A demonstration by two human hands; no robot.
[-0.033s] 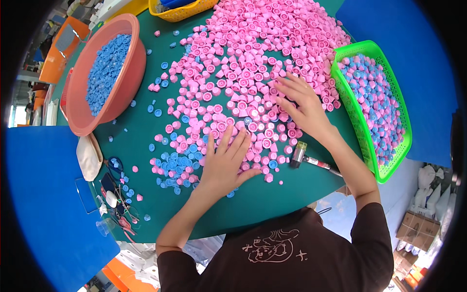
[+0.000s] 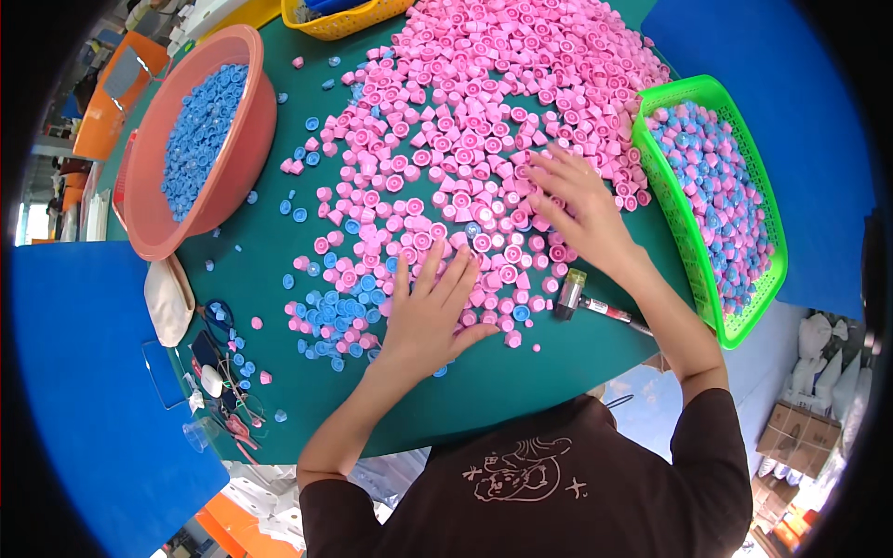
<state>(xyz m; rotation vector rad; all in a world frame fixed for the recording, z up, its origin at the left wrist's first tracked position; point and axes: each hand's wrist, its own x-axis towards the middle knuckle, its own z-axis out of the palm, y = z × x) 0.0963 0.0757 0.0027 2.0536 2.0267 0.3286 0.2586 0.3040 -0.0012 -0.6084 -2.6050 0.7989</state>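
My left hand (image 2: pixel 430 312) lies with its fingers spread and outstretched over small pink plastic cup-shaped pieces (image 2: pixel 470 147). Just left of it is a cluster of small round blue plastic pieces (image 2: pixel 337 312). My right hand (image 2: pixel 584 209), its fingers also apart, rests on the right edge of the pink pieces. Neither hand shows anything gripped; what lies under the palms is hidden. Between my right forearm and the pink pieces lies a small mallet (image 2: pixel 595 303) with a yellow-and-dark head. The pink pieces form a thick heap at the far side and thin out towards me.
At the left, a tilted salmon-coloured basin (image 2: pixel 259 121) holds many blue pieces. A green basket (image 2: pixel 693 244) at the right holds mixed pink and blue pieces. A yellow basket (image 2: pixel 349 25) stands far off. Scissors, pliers-like tools and a cream cloth pouch (image 2: pixel 168 302) lie along the left edge.
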